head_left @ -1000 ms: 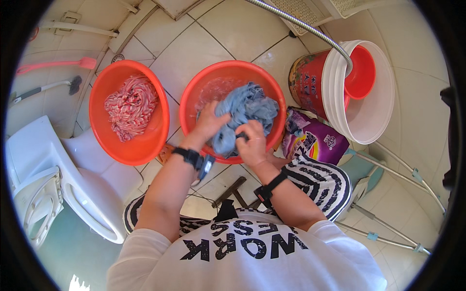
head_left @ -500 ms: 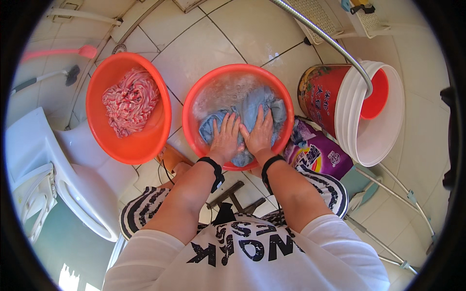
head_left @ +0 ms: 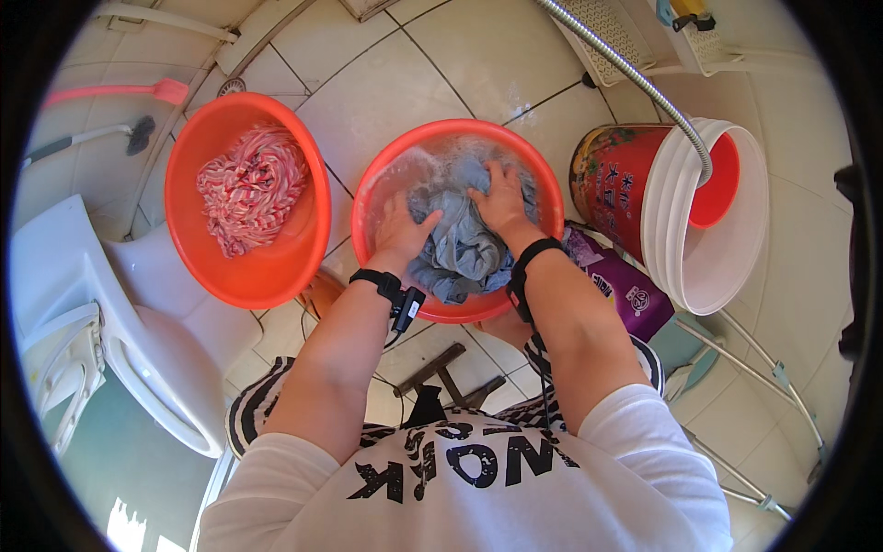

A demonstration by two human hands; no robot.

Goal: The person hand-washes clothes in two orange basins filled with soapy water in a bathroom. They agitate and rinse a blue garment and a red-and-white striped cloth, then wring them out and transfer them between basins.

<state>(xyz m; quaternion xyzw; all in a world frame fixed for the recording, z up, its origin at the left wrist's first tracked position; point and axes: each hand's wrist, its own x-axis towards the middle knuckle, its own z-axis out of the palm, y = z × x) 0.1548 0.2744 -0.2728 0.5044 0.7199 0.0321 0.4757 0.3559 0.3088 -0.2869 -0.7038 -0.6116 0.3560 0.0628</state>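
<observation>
A wet blue-grey cloth garment lies bunched in a red plastic basin with sudsy water, on the floor before me. Against the basin's inner left side, my left hand is open, fingers spread, beside the garment's edge. My right hand rests on the garment's upper right part, fingers apart and pressing on it. Both wrists wear black bands. Some fingertips are partly lost in the water and suds.
An orange-red basin with a red-and-white striped cloth stands to the left, near a white toilet. At the right are a white-rimmed bucket, a purple bag and a metal shower hose.
My hands have moved apart: the left slid leftward off the garment, the right shifted upward. The garment is now bunched more in the basin's middle and right.
</observation>
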